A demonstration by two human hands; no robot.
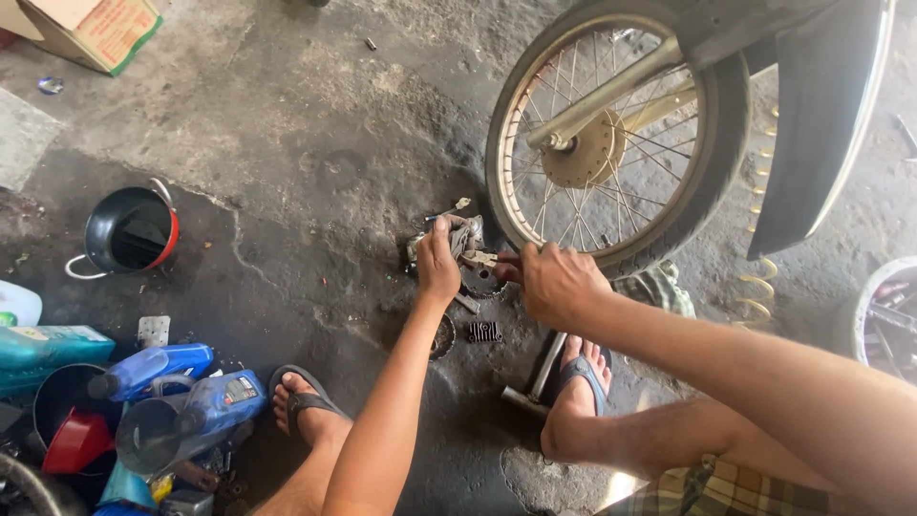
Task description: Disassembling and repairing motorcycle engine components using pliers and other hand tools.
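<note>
I'm looking down at an oily concrete floor [315,143], crouched, sandalled feet either side of the work. My left hand [437,260] is wrapped around a small grimy metal assembly [465,232], pinning it low against the floor just in front of the motorcycle wheel [611,134], presumably so it can't twist while the other side works on it. My right hand [557,283] is clenched round the handles of a pair of pliers [485,258], their tip pushed in at the assembly, right beside a toothed sprocket [482,285] that lies just beneath. Both hands sit close together, almost touching, which keeps the tool steady on a small part.

Just below them a little ribbed black piece [484,332] rests on the floor, and a hammer [535,380] lies by my right foot, within easy reach (handle angled toward the hands). Off to the left, well apart, stands a black funnel-like pan with a red rim [129,231], and lower left a cluster of blue oil bottles [181,382]. A cardboard box [95,29] sits at the far top left corner.
</note>
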